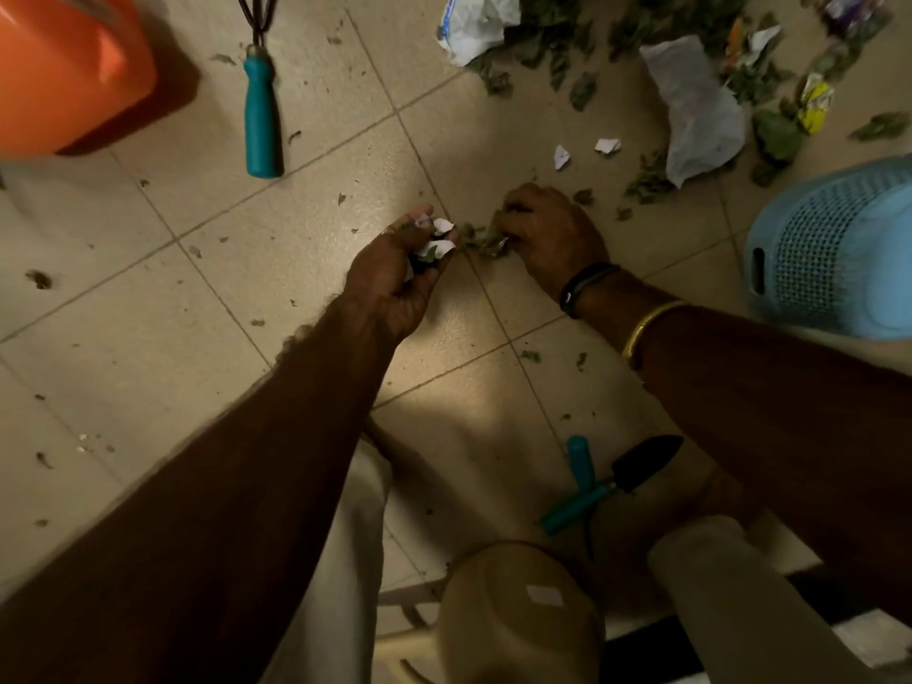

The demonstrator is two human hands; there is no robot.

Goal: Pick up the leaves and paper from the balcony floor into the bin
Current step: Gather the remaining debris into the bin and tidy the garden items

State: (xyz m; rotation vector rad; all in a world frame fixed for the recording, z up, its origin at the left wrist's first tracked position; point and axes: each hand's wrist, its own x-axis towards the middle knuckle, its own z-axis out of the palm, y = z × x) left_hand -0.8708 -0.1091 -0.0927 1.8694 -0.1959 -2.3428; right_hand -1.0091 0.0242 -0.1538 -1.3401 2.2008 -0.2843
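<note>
My left hand (395, 278) is closed around crumpled white paper scraps (438, 237) mixed with a few leaves, just above the tiled floor. Right beside it, my right hand (552, 234) pinches a small clump of green leaves (481, 239) lying on the floor. Two small paper scraps (585, 153) lie just beyond my hands. A large scatter of leaves (552, 46) with crumpled white paper (701, 111) and wrappers covers the floor at the top right. The light blue mesh bin (834, 249) stands at the right edge.
An orange container (64, 66) sits at the top left, beside a teal-handled garden fork (260, 111). A teal-handled trowel (607, 486) lies near my knees. A beige pot (518, 614) stands at the bottom. Tiny leaf crumbs dot the tiles.
</note>
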